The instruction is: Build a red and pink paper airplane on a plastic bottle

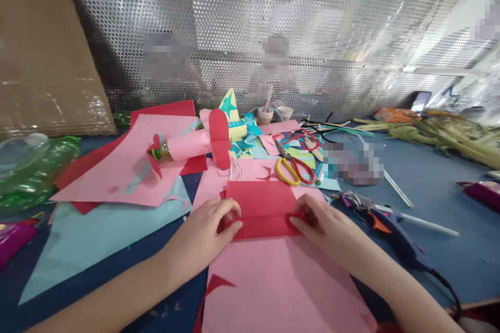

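A person's left hand (219, 221) and right hand (322, 221) are pinching a folded red paper sheet (261, 200) between thumbs and fingers, one at each end; its long axis is running left to right between them, with neither hand nearer. The red sheet is being held over a large pink paper sheet (281, 281), just nearer the person than metal scissors with yellow and red handles (288, 156), while a dark blue glue gun (402, 242) is lying right of the right forearm. No brand, label or writing is reading clearly.
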Motion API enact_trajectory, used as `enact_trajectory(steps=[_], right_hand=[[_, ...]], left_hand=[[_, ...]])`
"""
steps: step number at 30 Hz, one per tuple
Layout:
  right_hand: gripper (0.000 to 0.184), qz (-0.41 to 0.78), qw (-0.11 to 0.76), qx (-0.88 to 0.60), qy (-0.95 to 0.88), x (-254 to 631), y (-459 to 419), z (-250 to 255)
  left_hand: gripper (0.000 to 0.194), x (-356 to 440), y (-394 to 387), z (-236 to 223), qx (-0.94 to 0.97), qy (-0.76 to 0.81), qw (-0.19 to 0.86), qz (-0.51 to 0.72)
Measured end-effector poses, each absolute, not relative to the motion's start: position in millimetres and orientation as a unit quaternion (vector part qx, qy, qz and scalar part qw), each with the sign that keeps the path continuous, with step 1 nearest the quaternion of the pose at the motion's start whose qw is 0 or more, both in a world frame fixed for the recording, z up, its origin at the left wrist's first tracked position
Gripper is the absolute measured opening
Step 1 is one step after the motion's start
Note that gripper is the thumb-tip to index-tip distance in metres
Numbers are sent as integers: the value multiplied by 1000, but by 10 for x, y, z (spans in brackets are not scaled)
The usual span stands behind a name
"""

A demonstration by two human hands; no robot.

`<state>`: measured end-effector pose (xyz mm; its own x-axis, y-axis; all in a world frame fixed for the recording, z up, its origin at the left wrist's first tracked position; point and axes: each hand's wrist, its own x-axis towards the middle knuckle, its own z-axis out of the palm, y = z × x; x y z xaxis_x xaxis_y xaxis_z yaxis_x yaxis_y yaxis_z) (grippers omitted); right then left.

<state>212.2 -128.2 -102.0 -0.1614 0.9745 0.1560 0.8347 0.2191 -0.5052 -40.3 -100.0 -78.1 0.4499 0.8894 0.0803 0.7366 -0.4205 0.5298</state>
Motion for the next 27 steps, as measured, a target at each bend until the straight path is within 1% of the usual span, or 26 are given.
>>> enact_trajectory(steps=[6, 12, 15, 22, 27], right_hand=[[15, 149, 200, -627, -738, 2100, -1272, -1040], [14, 158, 176, -645, -726, 2068, -1269, -1005], [14, 169, 170, -653, -718, 2051, -1274, -977], [10, 148, 215, -619, -741, 2078, -1280, -1011], [4, 152, 202, -608, -753, 2074, -1281, -988]], left_hand=[[4, -415, -1004, -853, 842, 470, 176, 198], [6, -408, -994, -906, 873, 447, 103, 168], [8, -399, -989, -904, 880, 441, 83, 156], [15, -381, -1002, -869, 903, 400, 35, 153], [23, -404, -1000, -917, 924, 351, -5, 153]])
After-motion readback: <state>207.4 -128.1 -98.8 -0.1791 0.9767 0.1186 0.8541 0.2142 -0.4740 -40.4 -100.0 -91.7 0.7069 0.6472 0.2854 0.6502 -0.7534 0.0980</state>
